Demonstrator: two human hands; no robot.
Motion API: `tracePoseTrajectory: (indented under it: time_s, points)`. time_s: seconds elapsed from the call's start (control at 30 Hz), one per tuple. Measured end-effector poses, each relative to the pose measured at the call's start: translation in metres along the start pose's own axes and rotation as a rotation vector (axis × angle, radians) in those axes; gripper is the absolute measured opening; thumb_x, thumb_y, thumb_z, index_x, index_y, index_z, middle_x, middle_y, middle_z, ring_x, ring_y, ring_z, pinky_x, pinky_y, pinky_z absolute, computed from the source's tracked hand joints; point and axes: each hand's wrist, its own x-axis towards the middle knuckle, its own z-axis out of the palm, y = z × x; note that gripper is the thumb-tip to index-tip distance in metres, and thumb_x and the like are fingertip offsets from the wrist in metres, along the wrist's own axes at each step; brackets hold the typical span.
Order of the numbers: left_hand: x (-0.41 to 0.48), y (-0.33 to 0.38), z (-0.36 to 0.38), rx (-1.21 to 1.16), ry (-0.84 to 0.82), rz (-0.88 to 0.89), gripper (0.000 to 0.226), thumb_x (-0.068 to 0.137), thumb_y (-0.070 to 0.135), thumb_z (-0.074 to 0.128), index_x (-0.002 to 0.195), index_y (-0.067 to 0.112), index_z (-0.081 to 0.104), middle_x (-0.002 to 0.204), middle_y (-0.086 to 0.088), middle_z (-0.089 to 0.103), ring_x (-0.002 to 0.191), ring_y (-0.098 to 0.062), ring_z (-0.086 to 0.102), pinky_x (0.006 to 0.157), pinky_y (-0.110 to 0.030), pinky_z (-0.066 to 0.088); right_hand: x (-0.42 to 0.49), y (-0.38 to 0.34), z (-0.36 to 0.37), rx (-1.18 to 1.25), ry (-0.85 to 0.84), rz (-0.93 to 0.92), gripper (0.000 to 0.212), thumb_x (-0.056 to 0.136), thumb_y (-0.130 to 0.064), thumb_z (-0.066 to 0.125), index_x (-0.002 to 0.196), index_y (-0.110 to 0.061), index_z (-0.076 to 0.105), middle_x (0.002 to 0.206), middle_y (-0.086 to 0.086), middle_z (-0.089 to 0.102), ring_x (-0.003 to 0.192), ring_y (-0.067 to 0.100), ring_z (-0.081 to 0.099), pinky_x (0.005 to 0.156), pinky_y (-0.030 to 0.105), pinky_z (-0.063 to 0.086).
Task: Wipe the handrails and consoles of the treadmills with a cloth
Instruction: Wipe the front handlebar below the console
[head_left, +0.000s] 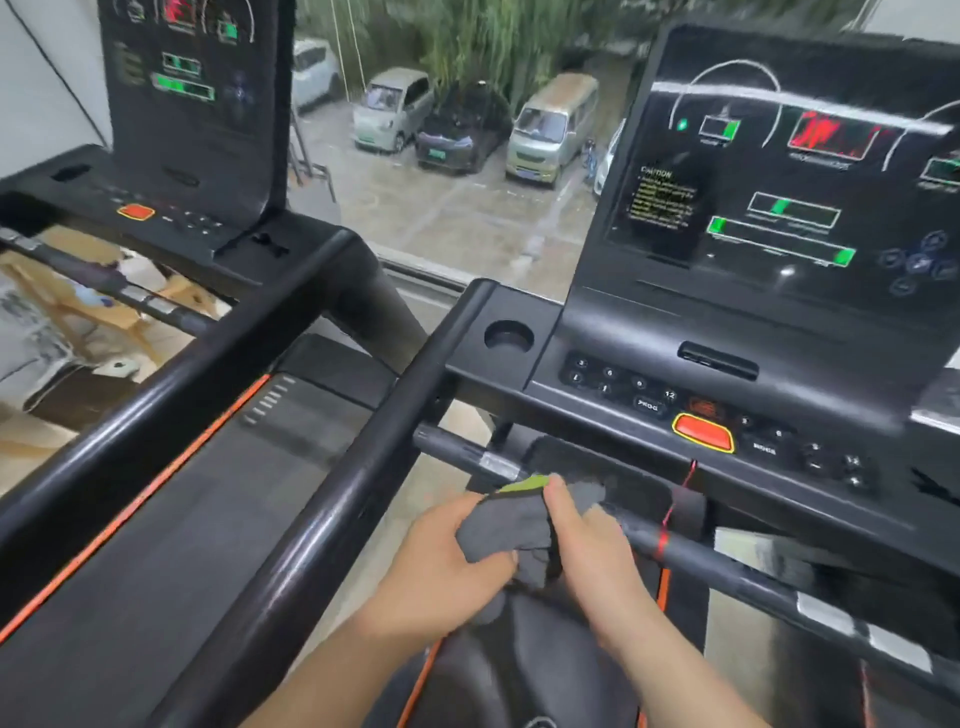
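A grey cloth (506, 525) with a green edge is bunched between both hands, just in front of the right treadmill's front crossbar (691, 553). My left hand (447, 566) grips the cloth from the left and below. My right hand (587, 551) pinches it from the right, forefinger up along the green edge. The right treadmill's console (753, 249) with its lit screen and keypad (618, 387) rises beyond the hands. Its left side handrail (332, 499) runs diagonally past my left hand. A second treadmill's console (192, 93) stands at the upper left.
A red stop button (702, 432) with a red safety cord (672, 506) sits on the near console, a round cup holder (508, 335) to its left. The left treadmill's handrail (156, 400) and belt deck (171, 530) lie alongside. A window ahead shows parked cars (460, 132).
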Motion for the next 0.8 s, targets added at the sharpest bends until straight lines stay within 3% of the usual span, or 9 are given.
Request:
tracePoseTrajectory:
  time_s: [0.1, 0.23, 0.27, 0.33, 0.43, 0.47, 0.57, 0.7, 0.8]
  points:
    - [0.021, 0.016, -0.004, 0.024, 0.137, 0.003, 0.021, 0.072, 0.016, 0.069, 0.086, 0.032, 0.064, 0.08, 0.012, 0.071, 0.075, -0.005, 0.068, 0.067, -0.029, 0.054, 0.022, -0.014, -0.012, -0.14, -0.03, -0.144, 0.052, 0.105, -0.054, 0.039, 0.07, -0.022, 0.061, 0.069, -0.019, 0.065, 0.071, -0.007, 0.06, 0.061, 0.007, 0.038]
    - [0.057, 0.033, -0.029, 0.053, 0.354, 0.077, 0.04, 0.079, 0.007, 0.072, 0.103, 0.036, 0.06, 0.092, 0.017, 0.071, 0.088, 0.002, 0.067, 0.069, -0.01, 0.048, 0.051, -0.029, -0.019, -0.175, -0.138, -0.198, 0.058, 0.104, -0.054, 0.046, 0.059, -0.018, 0.037, 0.059, -0.012, 0.041, 0.056, 0.004, 0.038, 0.058, 0.022, 0.033]
    - [0.067, 0.032, -0.035, 0.077, 0.365, 0.082, 0.043, 0.081, 0.008, 0.071, 0.108, 0.038, 0.057, 0.097, 0.017, 0.07, 0.092, 0.001, 0.067, 0.073, -0.011, 0.049, 0.06, -0.029, -0.02, -0.214, -0.143, -0.194, 0.056, 0.102, -0.054, 0.05, 0.061, -0.018, 0.038, 0.059, -0.011, 0.041, 0.058, 0.006, 0.039, 0.06, 0.026, 0.034]
    - [0.092, 0.019, -0.044, 0.253, 0.322, 0.056, 0.051, 0.084, 0.019, 0.07, 0.125, 0.041, 0.049, 0.113, 0.017, 0.067, 0.103, -0.005, 0.066, 0.084, -0.026, 0.054, 0.078, -0.025, -0.023, -0.307, -0.096, -0.189, 0.042, 0.097, -0.048, 0.059, 0.065, -0.021, 0.057, 0.063, -0.012, 0.059, 0.062, 0.006, 0.053, 0.068, 0.031, 0.046]
    - [0.121, -0.019, -0.038, 0.784, 0.232, 0.009, 0.081, 0.092, 0.032, 0.064, 0.161, 0.029, 0.022, 0.157, -0.002, 0.036, 0.131, -0.027, 0.05, 0.102, -0.045, 0.05, 0.1, -0.019, -0.024, -0.357, -0.075, -0.146, 0.016, 0.092, -0.038, 0.067, 0.083, -0.025, 0.071, 0.08, -0.01, 0.073, 0.079, 0.007, 0.067, 0.082, 0.031, 0.054]
    - [0.126, -0.03, -0.031, 0.86, 0.235, 0.106, 0.078, 0.093, 0.034, 0.063, 0.161, 0.026, 0.027, 0.16, -0.009, 0.031, 0.131, -0.033, 0.048, 0.101, -0.049, 0.05, 0.106, -0.018, -0.024, -0.368, -0.088, -0.124, 0.013, 0.091, -0.036, 0.068, 0.086, -0.024, 0.072, 0.082, -0.009, 0.073, 0.08, 0.007, 0.067, 0.083, 0.03, 0.054]
    - [0.13, -0.06, -0.018, 0.91, 0.193, 0.398, 0.059, 0.088, 0.043, 0.062, 0.141, 0.016, 0.06, 0.151, -0.024, 0.044, 0.118, -0.044, 0.051, 0.093, -0.054, 0.052, 0.115, -0.013, -0.021, -0.346, -0.077, -0.057, 0.008, 0.088, -0.029, 0.073, 0.086, -0.021, 0.071, 0.078, -0.009, 0.071, 0.073, 0.006, 0.064, 0.081, 0.028, 0.053]
    - [0.142, -0.067, -0.027, 1.016, 0.099, 0.41, 0.063, 0.084, 0.058, 0.06, 0.139, 0.026, 0.059, 0.148, -0.016, 0.048, 0.118, -0.037, 0.048, 0.097, -0.047, 0.05, 0.119, -0.014, -0.019, -0.329, -0.064, 0.002, 0.001, 0.09, -0.019, 0.072, 0.09, -0.019, 0.071, 0.079, -0.009, 0.068, 0.066, -0.002, 0.06, 0.073, 0.017, 0.051]
    - [0.157, -0.064, -0.038, 1.028, 0.075, 0.436, 0.049, 0.09, 0.058, 0.048, 0.127, 0.031, 0.063, 0.136, -0.003, 0.056, 0.117, -0.03, 0.052, 0.079, -0.043, 0.059, 0.118, -0.008, -0.024, -0.407, -0.066, 0.027, 0.015, 0.09, -0.023, 0.074, 0.105, -0.023, 0.07, 0.099, -0.008, 0.069, 0.09, 0.006, 0.065, 0.087, 0.019, 0.051]
